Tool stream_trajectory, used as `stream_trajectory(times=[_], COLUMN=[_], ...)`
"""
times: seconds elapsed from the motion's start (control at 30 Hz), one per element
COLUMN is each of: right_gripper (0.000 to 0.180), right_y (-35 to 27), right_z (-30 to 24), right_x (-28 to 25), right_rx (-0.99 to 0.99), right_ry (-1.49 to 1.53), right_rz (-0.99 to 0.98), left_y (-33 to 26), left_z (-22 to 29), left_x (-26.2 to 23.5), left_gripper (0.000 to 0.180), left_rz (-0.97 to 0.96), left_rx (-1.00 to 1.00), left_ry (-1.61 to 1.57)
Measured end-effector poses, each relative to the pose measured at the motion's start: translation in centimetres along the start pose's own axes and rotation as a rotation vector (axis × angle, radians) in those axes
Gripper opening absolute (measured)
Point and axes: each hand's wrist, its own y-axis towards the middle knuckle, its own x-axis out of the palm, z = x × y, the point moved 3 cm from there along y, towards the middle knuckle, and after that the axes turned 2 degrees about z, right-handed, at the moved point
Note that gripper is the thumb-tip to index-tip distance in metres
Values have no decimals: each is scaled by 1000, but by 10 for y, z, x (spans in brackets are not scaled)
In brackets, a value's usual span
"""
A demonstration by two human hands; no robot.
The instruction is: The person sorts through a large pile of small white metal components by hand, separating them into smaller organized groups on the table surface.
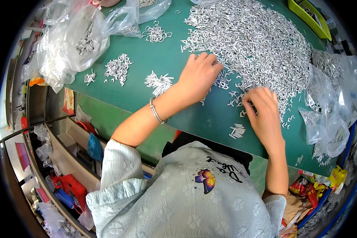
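A large heap of small silver crescent-shaped metal parts (pixel 258 43) covers the far right of the green table. At the heap's near left edge is my left hand (pixel 200 75), its fingers curled down over loose crescents; the fingertips are hidden. My right hand (pixel 262 106) bends its fingers and thumb together at the heap's near edge, and I cannot make out what is between them. Between the hands lie scattered crescent parts (pixel 235 98). Short metal pins (pixel 237 131) lie in a small group left of my right wrist. Another group of pins (pixel 158 82) is beside my left forearm.
Metal rings (pixel 157 32) and small curved parts (pixel 118 69) form piles on the left. Clear plastic bags of parts (pixel 73 43) stand at the far left, others (pixel 329 107) at the right. A yellow-green tray (pixel 311 20) sits at the far right corner. Shelves (pixel 71 154) are lower left.
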Motion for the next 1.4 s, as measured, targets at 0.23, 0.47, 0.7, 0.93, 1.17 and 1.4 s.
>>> stream_trajectory(times=[0.23, 0.47, 0.7, 0.93, 1.17, 1.4], right_gripper=[11, 9, 9, 12, 13, 16], right_y=[23, 34, 9, -28, -13, 34], right_z=[15, 18, 11, 1, 7, 7], right_x=[28, 23, 0, 3, 7, 42], right_rx=[-57, -90, 68, 86, 53, -138], right_ry=[-185, -219, 43, 237, 248, -8], right_rz=[-166, -236, -175, -289, -170, -6], left_y=[16, 25, 14, -20, -40, -31], left_z=[-4, -11, -12, 9, 11, 12], left_x=[-10, -9, -13, -13, -22, -18], left_gripper=[15, 6, 9, 31, 27, 17], left_rz=[-67, -137, -140, -111, 62, 31], left_rx=[178, 209, 172, 101, -53, -13], left_ry=[-121, -113, -192, -131, -140, -82])
